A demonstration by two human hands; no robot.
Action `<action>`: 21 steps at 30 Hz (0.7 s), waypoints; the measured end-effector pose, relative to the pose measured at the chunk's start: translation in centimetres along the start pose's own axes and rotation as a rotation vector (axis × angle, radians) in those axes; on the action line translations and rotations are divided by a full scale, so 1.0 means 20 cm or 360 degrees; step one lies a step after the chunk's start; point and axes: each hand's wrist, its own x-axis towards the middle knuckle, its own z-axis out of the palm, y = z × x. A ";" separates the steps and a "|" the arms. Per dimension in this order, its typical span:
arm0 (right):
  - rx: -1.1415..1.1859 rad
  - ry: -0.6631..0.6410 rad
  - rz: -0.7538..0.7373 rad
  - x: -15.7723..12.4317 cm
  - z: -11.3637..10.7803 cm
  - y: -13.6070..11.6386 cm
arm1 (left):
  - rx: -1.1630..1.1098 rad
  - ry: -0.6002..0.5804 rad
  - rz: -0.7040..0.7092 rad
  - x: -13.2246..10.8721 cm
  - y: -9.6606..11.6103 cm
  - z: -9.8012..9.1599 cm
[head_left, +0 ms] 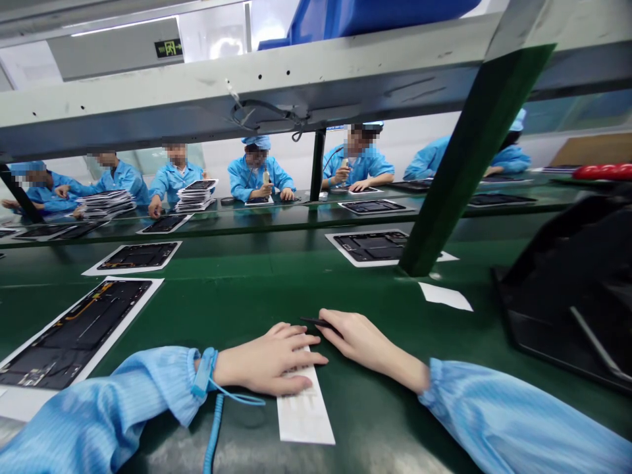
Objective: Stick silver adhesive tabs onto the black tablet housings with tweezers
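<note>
A narrow white sheet (307, 421) with faint marks lies on the green table (237, 289). Flat over its upper part rests my left hand (274, 359), fingers spread, with a blue strap and coiled cord at the wrist. Just right of the sheet's far end, my right hand (353, 336) pinches thin black tweezers (316, 322), their tip pointing left toward my left fingertips. To the left lies a large black device panel (83, 329) on white paper, beyond my left sleeve.
A black stand (567, 296) is at the right, near a small white paper (446, 296). A green post (474, 164) rises at centre right under a shelf (197, 85). More panels lie farther back, and several people in blue sit opposite.
</note>
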 end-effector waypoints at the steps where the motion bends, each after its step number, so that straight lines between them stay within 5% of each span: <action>1: 0.0003 0.0001 -0.0002 0.00 0.00 0.00 | 0.0000 0.0000 0.0000 0.00 0.00 0.00; 21: 0.0035 0.0018 0.0046 0.00 0.00 0.00 | 0.0014 -0.0030 -0.0023 0.00 0.01 -0.01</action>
